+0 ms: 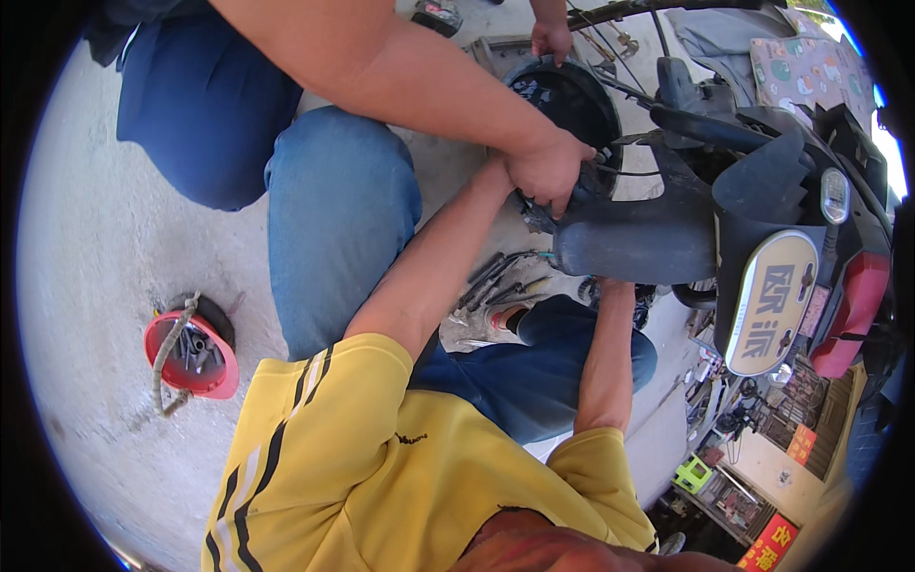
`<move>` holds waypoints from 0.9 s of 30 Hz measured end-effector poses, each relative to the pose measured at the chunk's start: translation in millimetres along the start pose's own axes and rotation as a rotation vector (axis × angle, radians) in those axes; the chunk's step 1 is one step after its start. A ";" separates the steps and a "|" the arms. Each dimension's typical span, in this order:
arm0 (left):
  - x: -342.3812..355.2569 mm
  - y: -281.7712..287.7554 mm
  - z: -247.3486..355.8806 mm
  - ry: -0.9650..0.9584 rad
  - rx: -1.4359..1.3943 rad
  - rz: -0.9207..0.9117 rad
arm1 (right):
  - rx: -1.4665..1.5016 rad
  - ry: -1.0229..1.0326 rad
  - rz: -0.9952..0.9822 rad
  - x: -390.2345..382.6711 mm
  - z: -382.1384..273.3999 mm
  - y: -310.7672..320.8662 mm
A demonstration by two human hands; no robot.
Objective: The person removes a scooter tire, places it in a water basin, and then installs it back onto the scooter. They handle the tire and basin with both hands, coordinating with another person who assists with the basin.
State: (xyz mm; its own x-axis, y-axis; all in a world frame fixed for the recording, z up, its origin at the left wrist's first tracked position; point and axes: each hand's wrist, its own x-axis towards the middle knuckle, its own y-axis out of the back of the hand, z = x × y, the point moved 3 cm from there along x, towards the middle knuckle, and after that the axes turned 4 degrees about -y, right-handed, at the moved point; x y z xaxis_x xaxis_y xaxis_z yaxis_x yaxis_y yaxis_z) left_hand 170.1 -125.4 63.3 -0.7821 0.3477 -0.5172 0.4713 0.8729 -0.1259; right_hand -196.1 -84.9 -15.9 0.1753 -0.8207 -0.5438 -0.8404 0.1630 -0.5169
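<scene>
My left forearm (429, 253) reaches up to the wheel area of a scooter. The fingers of my left hand are hidden under a co-worker's hand (551, 170), beside a dark grey rear mudguard (634, 250). My right forearm (607, 353) goes up behind the lower side of that mudguard, which covers my right hand, so what it touches cannot be seen. Just beyond the left hand stands a round black basin (610, 100) with dark liquid in it. Another hand (551, 42) of the co-worker rests at the basin's far rim.
Several hand tools (491, 281) lie on the concrete floor (114, 315) near my shoe. To the left sits a red helmet-like container (224, 381) of metal tools. The scooter's pale plate (772, 303) and red tail light (855, 315) jut out at right. A co-worker's knee (205, 114) is close at upper left.
</scene>
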 end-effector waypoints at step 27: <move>7.5 -1.2 26.5 -1.838 2.362 0.516 | 0.319 0.153 0.188 -35.7 32.8 -19.4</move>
State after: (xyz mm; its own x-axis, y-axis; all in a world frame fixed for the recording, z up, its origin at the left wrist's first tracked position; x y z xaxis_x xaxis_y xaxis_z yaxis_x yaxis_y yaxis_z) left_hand 174.5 -132.9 37.1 -0.4665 -0.8421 -0.2705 0.5730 -0.5207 0.6328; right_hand -169.3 -40.8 -8.1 -0.0649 -0.8284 -0.5563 -0.6445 0.4604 -0.6104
